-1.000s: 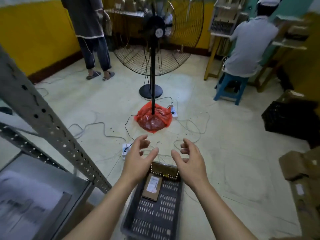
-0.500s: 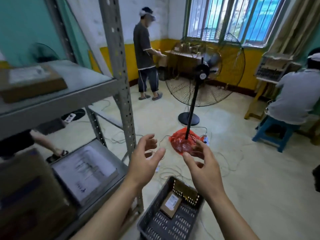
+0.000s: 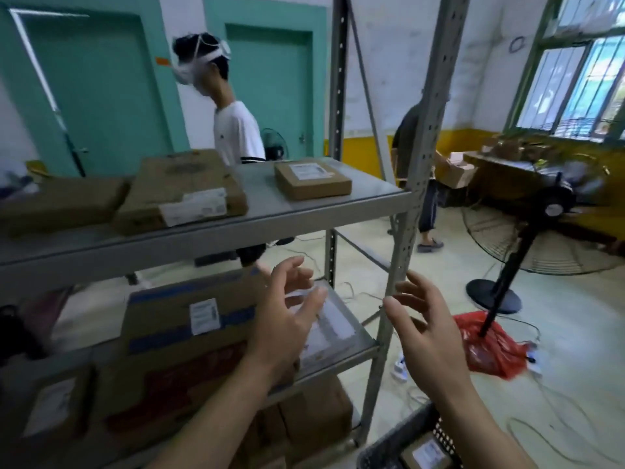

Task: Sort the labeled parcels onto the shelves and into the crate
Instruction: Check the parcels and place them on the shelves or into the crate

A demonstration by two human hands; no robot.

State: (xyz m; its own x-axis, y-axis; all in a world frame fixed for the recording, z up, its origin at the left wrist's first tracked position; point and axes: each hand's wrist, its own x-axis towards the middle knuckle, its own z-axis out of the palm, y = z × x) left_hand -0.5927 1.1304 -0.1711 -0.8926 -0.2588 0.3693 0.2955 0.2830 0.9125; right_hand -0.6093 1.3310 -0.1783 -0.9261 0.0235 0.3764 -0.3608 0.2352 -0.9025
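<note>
Both hands, left hand (image 3: 282,319) and right hand (image 3: 417,319), hang mid-frame, fingers spread, holding nothing. Several parcels sit on the shelves (image 3: 203,228) at left; one parcel (image 3: 424,451) lies in the crate (image 3: 399,438), bottom right. Remaining parcels unseen.

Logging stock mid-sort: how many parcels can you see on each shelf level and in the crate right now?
Top shelf: 3 parcels: left one, middle one, small right one.
Middle shelf: 3: large box, flat one, blurred left one.
Bottom level: 1 clear box; others unclear.
Crate: 1 parcel.
Total: 8.
</note>
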